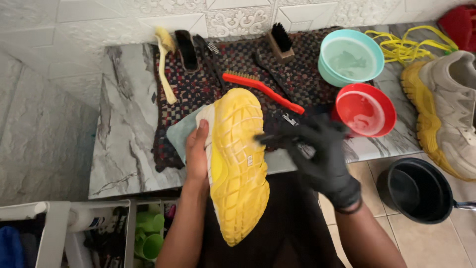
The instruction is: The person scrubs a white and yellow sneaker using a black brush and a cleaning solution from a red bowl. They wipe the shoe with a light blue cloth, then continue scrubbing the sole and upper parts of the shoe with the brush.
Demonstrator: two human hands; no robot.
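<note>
At the table's front edge, your bare left hand (197, 156) grips the shoe (238, 164) sole-up; your gloved right hand's (322, 156) fingers close round a dark brush (270, 140), blurred, against the sole.

yellow sole (237, 161) at frame centre, a black glove (321, 154) just right of it. dark checked woven mat (248, 79) upper middle, orange-red brush (263, 91) on it. teal bowl (351, 57) and red bowl (365, 110) upper right. grey-veined white marble counter (124, 129) at left.

Marble counter (124, 129), woven mat (198, 84), bowls, sneaker (448, 109)
</note>
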